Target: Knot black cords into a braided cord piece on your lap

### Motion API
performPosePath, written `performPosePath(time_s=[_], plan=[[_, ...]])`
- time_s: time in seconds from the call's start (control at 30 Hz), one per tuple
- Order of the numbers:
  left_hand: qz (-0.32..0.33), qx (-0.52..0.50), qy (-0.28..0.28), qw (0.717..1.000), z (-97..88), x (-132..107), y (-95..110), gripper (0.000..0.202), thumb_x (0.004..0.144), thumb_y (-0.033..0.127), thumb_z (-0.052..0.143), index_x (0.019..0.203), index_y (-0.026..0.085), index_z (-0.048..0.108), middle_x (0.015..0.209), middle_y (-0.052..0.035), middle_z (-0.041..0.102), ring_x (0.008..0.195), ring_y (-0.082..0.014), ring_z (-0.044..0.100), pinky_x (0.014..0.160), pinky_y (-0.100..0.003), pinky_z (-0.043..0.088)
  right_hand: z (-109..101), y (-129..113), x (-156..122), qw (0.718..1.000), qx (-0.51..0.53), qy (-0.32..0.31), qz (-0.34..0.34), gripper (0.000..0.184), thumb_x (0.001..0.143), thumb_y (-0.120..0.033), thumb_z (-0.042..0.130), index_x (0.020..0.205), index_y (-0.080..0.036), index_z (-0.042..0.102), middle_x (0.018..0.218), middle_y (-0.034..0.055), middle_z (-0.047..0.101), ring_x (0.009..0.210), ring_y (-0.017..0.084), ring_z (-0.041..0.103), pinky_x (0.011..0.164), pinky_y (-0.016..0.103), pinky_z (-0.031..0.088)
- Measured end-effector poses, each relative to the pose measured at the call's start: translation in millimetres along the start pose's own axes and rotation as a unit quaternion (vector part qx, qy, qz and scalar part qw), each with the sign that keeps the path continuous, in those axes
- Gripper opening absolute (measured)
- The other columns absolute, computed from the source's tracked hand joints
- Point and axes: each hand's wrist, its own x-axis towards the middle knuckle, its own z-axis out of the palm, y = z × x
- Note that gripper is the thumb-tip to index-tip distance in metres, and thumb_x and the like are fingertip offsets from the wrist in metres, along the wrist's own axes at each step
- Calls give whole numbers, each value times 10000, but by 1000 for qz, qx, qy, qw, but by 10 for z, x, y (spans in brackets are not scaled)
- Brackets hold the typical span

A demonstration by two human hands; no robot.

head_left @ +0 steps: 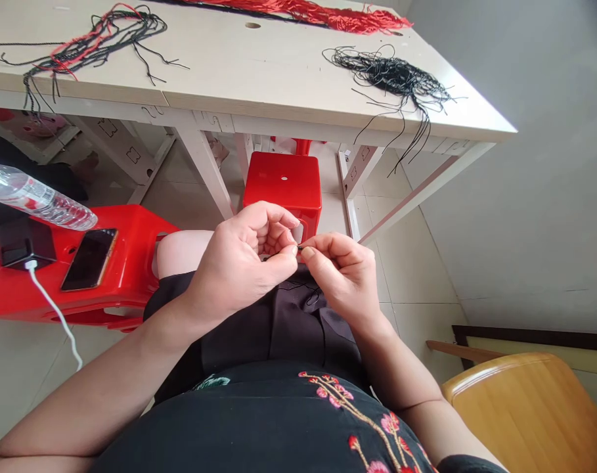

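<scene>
Above my lap, my left hand (251,253) and my right hand (345,272) meet fingertip to fingertip. Between them runs a thin black cord (299,249), pinched by the thumb and forefinger of each hand. Most of the cord is hidden by the fingers; a loose loop seems to hang below, hard to make out against the dark cloth. On the table (259,72) in front lie a tangled bundle of black cords (394,75) at right and a bundle of black and red braided cords (96,43) at left. A long hank of red cord (308,13) stretches along the back.
To my left, a red stool (131,230) bears a phone (90,259), a black charger block (26,242) with a white cable, and a plastic bottle (42,197). Another red stool (282,177) stands under the table. A wooden chair (534,407) is at my right, near the wall.
</scene>
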Motion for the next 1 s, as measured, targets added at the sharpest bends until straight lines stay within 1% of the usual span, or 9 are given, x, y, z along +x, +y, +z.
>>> performPosePath(time_s=[0.07, 0.13, 0.2, 0.33, 0.5, 0.6, 0.73, 0.83, 1.0], plan=[[3, -4, 8, 1000, 6, 11, -21, 153, 690, 154, 657, 821, 223, 620, 693, 10, 607, 628, -119, 601, 600, -250, 518, 15, 23, 3, 1000, -13, 10, -10, 112, 762, -217, 568, 657, -183, 587, 530, -44, 511, 469, 62, 391, 443, 198, 341], [-1, -17, 10, 1000, -3, 19, -37, 154, 691, 159, 665, 825, 222, 621, 700, 7, 614, 640, -124, 610, 614, -254, 528, 25, 46, 13, 1000, 1, 7, -8, 114, 770, -220, 561, 665, -181, 584, 560, -36, 539, 493, 66, 426, 462, 198, 363], [-14, -33, -4, 999, -25, 25, -41, 158, 697, 168, 672, 840, 222, 628, 710, 3, 625, 652, -128, 621, 627, -259, 542, 27, 61, 26, 999, 34, -6, 10, 127, 781, -244, 561, 673, -178, 580, 572, -33, 542, 505, 67, 441, 473, 198, 376], [-33, -44, -21, 998, -55, 22, -20, 141, 705, 184, 679, 838, 214, 639, 726, -5, 637, 662, -134, 633, 638, -264, 557, 13, 69, 45, 996, 75, -31, 48, 150, 791, -272, 559, 678, -174, 570, 545, -48, 494, 468, 53, 388, 453, 191, 352], [-16, -17, 9, 1000, -7, -18, -15, 155, 691, 162, 680, 826, 222, 632, 735, 3, 641, 660, -132, 627, 626, -261, 531, 6, 74, 52, 998, 58, -34, 17, 108, 744, -247, 588, 670, -171, 564, 587, -38, 528, 514, 62, 427, 484, 196, 362], [-7, -5, 7, 1000, 15, -31, -32, 184, 683, 138, 671, 838, 223, 620, 721, 13, 627, 655, -125, 616, 616, -254, 515, 16, 80, 58, 998, 38, -40, 28, 89, 713, -196, 557, 633, -174, 528, 550, -52, 478, 486, 53, 375, 452, 187, 320], [-22, -27, -6, 999, 1, -9, -38, 199, 663, 111, 665, 814, 201, 573, 711, 23, 609, 620, -99, 604, 592, -225, 509, 33, 85, 54, 999, 12, -35, 22, 68, 686, -153, 527, 627, -180, 507, 514, -72, 392, 466, 45, 303, 427, 179, 272], [-31, -32, -4, 999, -8, 17, -30, 203, 652, 106, 662, 796, 192, 548, 689, 26, 596, 590, -89, 588, 556, -214, 497, 39, 84, 43, 999, 21, -39, 16, 57, 704, -165, 528, 650, -181, 519, 527, -67, 407, 471, 46, 312, 429, 180, 277], [-41, -41, 1, 998, 7, 50, -34, 217, 626, 106, 663, 757, 190, 513, 665, 28, 587, 575, -93, 583, 538, -217, 484, 40, 91, 36, 1000, 17, -22, 4, 52, 704, -157, 539, 660, -182, 528, 516, -73, 385, 469, 48, 295, 434, 183, 292]])
